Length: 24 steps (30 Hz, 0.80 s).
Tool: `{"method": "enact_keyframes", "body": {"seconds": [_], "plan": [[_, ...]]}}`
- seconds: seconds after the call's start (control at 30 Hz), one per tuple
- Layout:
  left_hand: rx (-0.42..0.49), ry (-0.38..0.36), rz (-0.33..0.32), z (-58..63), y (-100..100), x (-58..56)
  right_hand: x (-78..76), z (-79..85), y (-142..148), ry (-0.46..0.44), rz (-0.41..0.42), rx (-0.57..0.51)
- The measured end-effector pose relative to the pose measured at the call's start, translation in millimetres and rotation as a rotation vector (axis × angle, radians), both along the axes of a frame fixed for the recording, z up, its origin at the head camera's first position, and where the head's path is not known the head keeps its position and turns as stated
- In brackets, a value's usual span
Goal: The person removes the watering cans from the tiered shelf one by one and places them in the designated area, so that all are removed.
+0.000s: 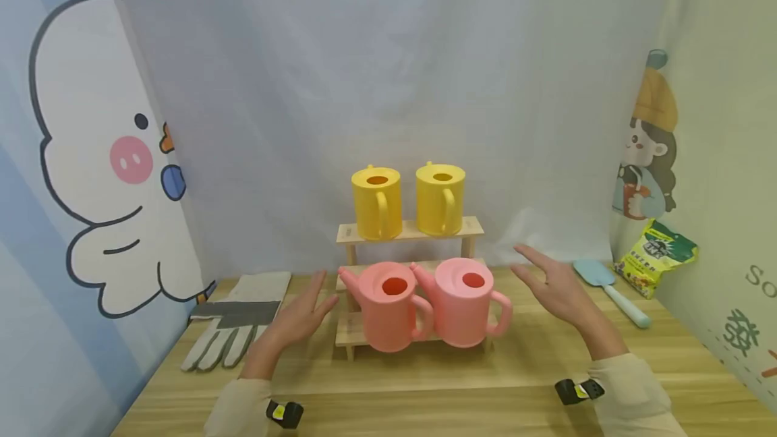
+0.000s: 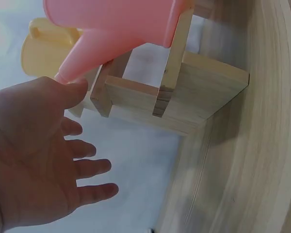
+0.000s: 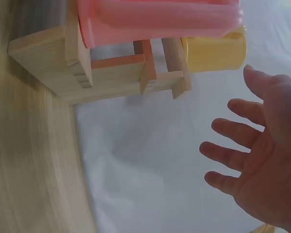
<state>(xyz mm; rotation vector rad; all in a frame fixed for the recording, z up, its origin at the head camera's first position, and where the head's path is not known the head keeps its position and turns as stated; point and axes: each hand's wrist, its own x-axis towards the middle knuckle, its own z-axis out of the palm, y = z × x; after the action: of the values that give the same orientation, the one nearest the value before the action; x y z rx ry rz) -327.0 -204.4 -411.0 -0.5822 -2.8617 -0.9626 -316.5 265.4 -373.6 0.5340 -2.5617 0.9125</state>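
Observation:
Two pink watering cans stand side by side on the lower part of a stepped wooden rack (image 1: pixel 411 236), the left one (image 1: pixel 388 322) darker than the right one (image 1: pixel 463 315). On the top step are two yellow watering cans, a left one (image 1: pixel 370 211) and a right one (image 1: pixel 432 204), handles facing me. My left hand (image 1: pixel 297 319) is held with fingers spread, left of the rack and near the darker can's spout; it holds nothing. To the right of the rack, my right hand (image 1: pixel 555 288) also has its fingers extended, apart from the paler can's handle.
Grey-and-white work gloves (image 1: pixel 249 313) lie on the wooden table (image 1: pixel 425 413) at the left. At the right are a small trowel (image 1: pixel 625 304) with a blue blade and a green-yellow snack bag (image 1: pixel 655 255) leaning by the wall. A pale curtain (image 1: pixel 388 73) hangs behind the rack.

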Motion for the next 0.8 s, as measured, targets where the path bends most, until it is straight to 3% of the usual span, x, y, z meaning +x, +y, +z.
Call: {"method": "enact_keyframes", "body": {"seconds": [0.2, 0.37, 0.47, 0.67, 0.8], "plan": [[0.2, -0.023, -0.035, -8.8, 5.3, -2.9, 6.7, 4.9, -4.6, -0.027, 0.074, -0.084], [0.447, -0.113, -0.078, -17.8, 16.5, -8.4, 4.7, -0.8, -4.2, -0.086, 0.166, -0.14], [0.55, -0.141, -0.051, -19.5, 22.1, -7.4, 2.8, -5.1, -3.5, -0.125, 0.212, -0.176], [0.753, -0.103, 0.036, -19.4, 29.2, -7.7, 4.1, -3.4, -6.7, -0.116, 0.269, -0.18], [0.825, -0.107, 0.09, -22.6, 33.1, -9.0, 7.1, 0.9, -9.5, -0.106, 0.297, -0.157]]}}
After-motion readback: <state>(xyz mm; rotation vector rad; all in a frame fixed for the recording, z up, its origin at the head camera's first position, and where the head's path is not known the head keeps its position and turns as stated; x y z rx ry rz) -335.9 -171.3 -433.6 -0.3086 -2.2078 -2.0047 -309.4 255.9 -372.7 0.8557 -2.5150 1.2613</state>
